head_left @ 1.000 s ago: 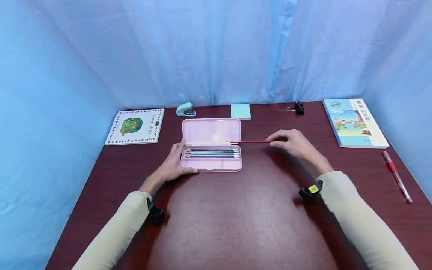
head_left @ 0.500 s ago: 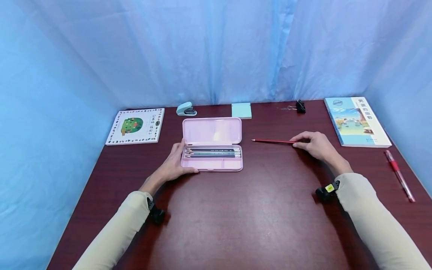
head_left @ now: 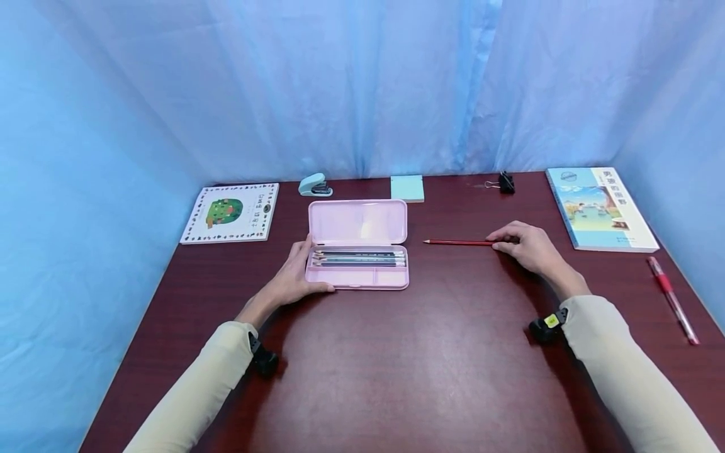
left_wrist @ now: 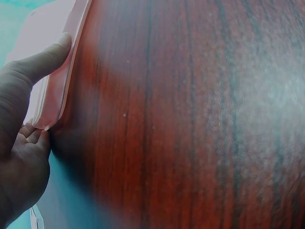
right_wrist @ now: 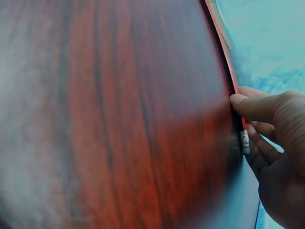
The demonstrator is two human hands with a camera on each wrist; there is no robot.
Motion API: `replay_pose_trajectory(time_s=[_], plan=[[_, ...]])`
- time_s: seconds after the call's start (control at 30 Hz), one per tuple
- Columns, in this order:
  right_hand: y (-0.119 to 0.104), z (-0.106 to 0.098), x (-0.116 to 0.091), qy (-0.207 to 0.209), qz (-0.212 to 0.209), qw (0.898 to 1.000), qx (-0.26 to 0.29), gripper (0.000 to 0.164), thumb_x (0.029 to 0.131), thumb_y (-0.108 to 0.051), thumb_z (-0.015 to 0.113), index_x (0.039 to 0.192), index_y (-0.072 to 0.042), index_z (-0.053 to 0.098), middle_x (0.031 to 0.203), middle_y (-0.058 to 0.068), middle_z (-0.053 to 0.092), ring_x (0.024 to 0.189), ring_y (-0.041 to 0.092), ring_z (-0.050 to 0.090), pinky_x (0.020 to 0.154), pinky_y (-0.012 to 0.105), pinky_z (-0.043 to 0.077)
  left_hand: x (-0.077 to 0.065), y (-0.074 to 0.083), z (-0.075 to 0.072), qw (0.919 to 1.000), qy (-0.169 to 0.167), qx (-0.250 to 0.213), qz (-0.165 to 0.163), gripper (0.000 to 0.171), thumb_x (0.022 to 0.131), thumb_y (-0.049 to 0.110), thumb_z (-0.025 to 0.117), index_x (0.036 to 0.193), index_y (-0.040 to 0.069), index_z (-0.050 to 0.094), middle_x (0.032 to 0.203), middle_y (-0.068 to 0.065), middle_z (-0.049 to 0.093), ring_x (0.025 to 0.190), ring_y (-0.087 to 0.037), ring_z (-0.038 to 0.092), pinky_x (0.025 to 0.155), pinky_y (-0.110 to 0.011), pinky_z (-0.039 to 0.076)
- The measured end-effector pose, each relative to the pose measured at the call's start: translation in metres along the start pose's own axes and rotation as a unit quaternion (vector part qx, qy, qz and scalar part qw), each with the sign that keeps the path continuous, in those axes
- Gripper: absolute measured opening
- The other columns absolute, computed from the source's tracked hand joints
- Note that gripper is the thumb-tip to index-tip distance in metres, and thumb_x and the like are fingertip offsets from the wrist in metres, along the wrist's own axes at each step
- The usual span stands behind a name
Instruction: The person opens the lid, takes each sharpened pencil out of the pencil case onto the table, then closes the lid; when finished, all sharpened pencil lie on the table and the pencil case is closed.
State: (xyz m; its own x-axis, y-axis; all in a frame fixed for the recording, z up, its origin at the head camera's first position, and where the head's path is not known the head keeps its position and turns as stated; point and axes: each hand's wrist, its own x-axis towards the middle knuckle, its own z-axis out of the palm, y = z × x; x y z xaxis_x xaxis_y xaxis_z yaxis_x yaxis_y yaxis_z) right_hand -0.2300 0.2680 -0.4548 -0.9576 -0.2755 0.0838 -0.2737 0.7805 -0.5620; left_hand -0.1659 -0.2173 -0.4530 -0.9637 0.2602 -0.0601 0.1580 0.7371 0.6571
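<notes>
A pink pencil case lies with its lid raised and leaning back; several dark pencils rest in its long rear compartment. My left hand holds the case at its left end, thumb along the front side and fingers round the corner, as the left wrist view also shows. To the right of the case, my right hand pinches a red pencil close to its eraser end. The pencil's sharpened tip points left toward the case. In the right wrist view the pencil's metal-banded end sticks out below the thumb.
Along the back of the dark wooden table stand a light blue stapler, a sticky-note pad and a black binder clip. Books lie at far left and far right. A red pen lies at the right edge.
My right hand has carried the red pencil rightward, away from the case lid, and lowered it to or near the tabletop. The left hand and the case have stayed in place.
</notes>
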Motion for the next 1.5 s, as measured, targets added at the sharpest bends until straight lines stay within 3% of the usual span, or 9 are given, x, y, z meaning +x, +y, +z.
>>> replay_pose_trajectory(time_s=[0.2,0.37,0.6,0.9,1.17,1.33,1.5], plan=[[-0.01,-0.001,0.003,-0.01,-0.012,1.0,0.013,0.024,0.087,-0.017,0.065,0.109,-0.011,0.066,0.105,0.01,0.057,0.096,0.027,0.05,0.083,0.047,0.038,0.0,0.001,0.0,1.0,-0.002,-0.004,0.002,0.124,0.062,0.05,0.08,0.149,0.013,-0.001,0.141,-0.01,0.023,0.125,-0.023,0.031,0.103,-0.041,0.027],[-0.039,0.007,0.015,-0.018,-0.024,0.998,0.051,0.031,0.087,-0.024,0.065,0.116,-0.013,0.063,0.113,0.008,0.054,0.102,0.026,0.05,0.088,0.048,0.038,0.0,0.001,0.0,1.0,-0.005,-0.002,-0.008,0.124,0.062,0.05,0.08,0.149,0.014,-0.001,0.141,-0.009,0.022,0.124,-0.022,0.031,0.103,-0.04,0.028],[-0.102,0.037,0.035,-0.02,-0.103,0.989,0.102,0.035,0.081,-0.019,0.071,0.114,-0.011,0.063,0.109,0.008,0.058,0.099,0.024,0.054,0.086,0.042,0.042,-0.001,0.003,-0.001,0.9999,-0.003,0.0,-0.012,0.124,0.063,0.051,0.08,0.149,0.015,-0.001,0.14,-0.009,0.022,0.123,-0.022,0.031,0.103,-0.041,0.027],[-0.158,0.085,0.043,-0.098,-0.18,0.973,0.108,0.032,0.08,-0.009,0.07,0.111,-0.005,0.063,0.104,0.01,0.062,0.095,0.021,0.056,0.085,0.037,0.044,-0.001,0.002,-0.001,0.9999,-0.005,0.004,-0.015,0.124,0.062,0.052,0.079,0.149,0.015,-0.001,0.142,-0.008,0.021,0.125,-0.021,0.03,0.104,-0.041,0.027],[-0.176,0.094,0.046,-0.151,-0.174,0.972,0.036,0.029,0.083,0.001,0.061,0.111,-0.001,0.062,0.097,0.01,0.063,0.089,0.019,0.056,0.081,0.033,0.046,-0.001,0.003,-0.001,0.9999,-0.003,0.0,-0.013,0.125,0.061,0.053,0.08,0.149,0.015,-0.001,0.141,-0.009,0.022,0.125,-0.022,0.03,0.104,-0.04,0.027],[-0.178,0.096,0.047,-0.144,-0.176,0.973,0.027,0.028,0.081,0.006,0.054,0.106,-0.002,0.065,0.088,0.007,0.063,0.083,0.017,0.057,0.077,0.031,0.047,-0.001,0.002,-0.001,0.9999,-0.002,-0.002,-0.01,0.123,0.063,0.052,0.079,0.149,0.014,0.0,0.141,-0.009,0.023,0.125,-0.022,0.03,0.104,-0.041,0.027],[-0.175,0.099,0.045,-0.119,-0.179,0.976,0.044,0.022,0.082,0.004,0.058,0.099,-0.004,0.068,0.082,0.003,0.064,0.078,0.014,0.057,0.073,0.029,0.047,-0.001,0.001,0.0,1.0,0.0,-0.002,-0.007,0.123,0.063,0.051,0.08,0.149,0.014,0.0,0.141,-0.009,0.023,0.125,-0.022,0.03,0.104,-0.041,0.027]])
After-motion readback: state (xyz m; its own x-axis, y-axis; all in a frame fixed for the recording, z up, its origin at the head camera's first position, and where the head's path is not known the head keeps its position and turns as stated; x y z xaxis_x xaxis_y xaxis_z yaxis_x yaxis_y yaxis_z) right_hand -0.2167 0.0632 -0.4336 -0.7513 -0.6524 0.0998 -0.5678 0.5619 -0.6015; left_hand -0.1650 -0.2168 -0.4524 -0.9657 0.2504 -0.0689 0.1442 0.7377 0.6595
